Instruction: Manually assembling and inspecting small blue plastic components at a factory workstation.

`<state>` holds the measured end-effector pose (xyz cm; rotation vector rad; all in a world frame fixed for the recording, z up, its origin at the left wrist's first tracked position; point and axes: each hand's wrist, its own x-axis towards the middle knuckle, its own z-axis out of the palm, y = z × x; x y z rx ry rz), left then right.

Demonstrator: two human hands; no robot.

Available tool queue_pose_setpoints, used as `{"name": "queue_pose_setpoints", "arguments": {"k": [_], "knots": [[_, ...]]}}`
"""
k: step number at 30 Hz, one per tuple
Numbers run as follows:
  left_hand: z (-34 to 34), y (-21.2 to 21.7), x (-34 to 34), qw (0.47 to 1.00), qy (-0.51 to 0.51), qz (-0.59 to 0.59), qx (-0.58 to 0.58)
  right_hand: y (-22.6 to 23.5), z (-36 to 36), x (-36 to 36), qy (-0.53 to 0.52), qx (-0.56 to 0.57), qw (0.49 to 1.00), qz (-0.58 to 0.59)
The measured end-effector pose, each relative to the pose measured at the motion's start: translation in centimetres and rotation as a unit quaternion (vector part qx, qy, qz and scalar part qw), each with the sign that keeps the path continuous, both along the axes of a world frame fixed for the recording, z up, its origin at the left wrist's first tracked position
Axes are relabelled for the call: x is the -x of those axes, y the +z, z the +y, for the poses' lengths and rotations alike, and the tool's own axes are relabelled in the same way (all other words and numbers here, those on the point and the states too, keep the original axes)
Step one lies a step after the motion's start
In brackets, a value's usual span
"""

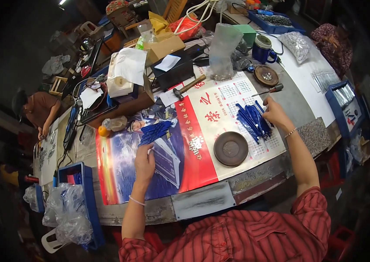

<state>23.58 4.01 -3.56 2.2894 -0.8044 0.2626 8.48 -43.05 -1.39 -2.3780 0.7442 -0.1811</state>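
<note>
Two piles of slim, shiny blue sticks lie on a calendar poster. My left hand (144, 162) is closed at the near end of the left pile (156, 132); a small pale bit shows by its fingertips, too small to name. At the right pile (254, 121), my right hand (276, 114) pinches what looks like the upper end of one blue stick. Between the piles sits a scatter of tiny white beads (196, 145). A round dark brown dish (230, 149) rests just left of and below the right pile.
Beyond the piles lie a hammer (189, 87), a screwdriver (275, 88), a second round dish (266, 75) and a blue mug (264, 51). Blue trays (89, 196) flank the table. Co-workers sit at the far left (41, 109) and far right (334, 46).
</note>
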Motion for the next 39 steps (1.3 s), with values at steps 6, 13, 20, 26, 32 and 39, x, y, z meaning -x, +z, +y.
{"name": "queue_pose_setpoints", "arguments": {"k": [6,13,20,26,32,39], "knots": [[0.3,-0.5,-0.1,1.000,-0.001,0.022,0.002,-0.1,1.6,1.9,0.037,-0.011,0.999,0.022],[0.0,-0.5,-0.6,0.999,0.004,-0.032,0.009,-1.5,1.3,2.2,0.067,-0.031,0.996,-0.048],[-1.5,-0.9,-2.6,0.998,-0.016,-0.053,0.005,-0.8,0.5,3.7,0.045,-0.059,0.993,-0.092],[-2.7,-2.0,-4.5,0.994,-0.035,-0.096,-0.041,2.6,4.5,6.6,0.052,-0.073,0.989,-0.114],[-2.9,-1.6,-5.1,0.994,-0.052,-0.062,-0.069,4.9,10.9,9.7,0.111,-0.069,0.985,-0.114],[-1.7,-0.9,-3.0,0.989,-0.054,-0.113,-0.074,5.5,14.6,9.9,0.187,-0.081,0.975,-0.090]]}}
